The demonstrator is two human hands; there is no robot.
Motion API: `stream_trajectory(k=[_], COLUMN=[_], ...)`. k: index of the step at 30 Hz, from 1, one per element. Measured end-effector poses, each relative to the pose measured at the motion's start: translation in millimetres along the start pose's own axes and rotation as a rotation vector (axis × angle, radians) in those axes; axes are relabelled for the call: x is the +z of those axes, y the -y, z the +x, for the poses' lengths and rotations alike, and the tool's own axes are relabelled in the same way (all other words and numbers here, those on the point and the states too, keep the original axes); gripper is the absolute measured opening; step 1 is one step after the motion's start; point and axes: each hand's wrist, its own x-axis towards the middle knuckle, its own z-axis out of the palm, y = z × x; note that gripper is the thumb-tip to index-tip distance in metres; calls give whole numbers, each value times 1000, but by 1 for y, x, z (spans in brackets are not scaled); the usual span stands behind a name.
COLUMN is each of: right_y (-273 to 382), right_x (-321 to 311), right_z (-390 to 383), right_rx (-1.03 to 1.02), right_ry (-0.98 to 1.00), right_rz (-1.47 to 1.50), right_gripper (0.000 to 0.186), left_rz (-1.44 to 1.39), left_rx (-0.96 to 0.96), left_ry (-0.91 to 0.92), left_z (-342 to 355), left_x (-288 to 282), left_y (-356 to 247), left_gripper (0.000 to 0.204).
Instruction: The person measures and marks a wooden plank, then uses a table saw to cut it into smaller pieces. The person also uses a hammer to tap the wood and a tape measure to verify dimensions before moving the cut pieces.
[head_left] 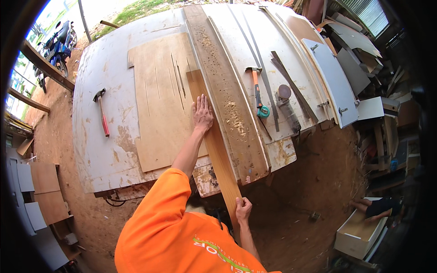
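Note:
A long brown wooden board (220, 157) lies along the right edge of a plywood sheet (161, 123), against a thick rail (217, 75) strewn with wood chips. Its near end sticks out past the worktable toward my body. My left hand (202, 113) rests on the board's top face, fingers stretched out. Nearer to me, my right hand (243, 210) is closed around the right edge of the overhanging part. Several long narrow slits run through the plywood's far half.
A red-handled hammer (102, 112) lies at the left of the white, stained worktable (102, 166). Right of the rail are an orange-and-black hammer (256, 84), a teal tape measure (263, 111), a power tool (288, 113) and dark strips (295, 86). A person (380, 208) reclines by a box at lower right.

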Motion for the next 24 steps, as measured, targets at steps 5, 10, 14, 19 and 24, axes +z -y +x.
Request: stream_trajectory(k=[5, 10, 14, 19, 24], right_y=[5, 14, 13, -3, -33], right_x=[11, 20, 9, -41, -83], right_z=[12, 19, 19, -14, -80], right_rx=[3, 30, 87, 126, 208], right_ry=[-32, -50, 58, 220, 210], right_rz=[-114, -217, -73, -150, -60], right_gripper=[41, 41, 41, 42, 39], left_rz=[-5, -1, 23, 46, 38], left_rx=[-14, -19, -15, -25, -5], left_ry=[-13, 14, 23, 71, 7], left_z=[15, 28, 29, 30, 30], left_x=[1, 4, 5, 7, 10], left_y=[3, 7, 8, 11, 11], left_gripper=[59, 62, 63, 64, 63])
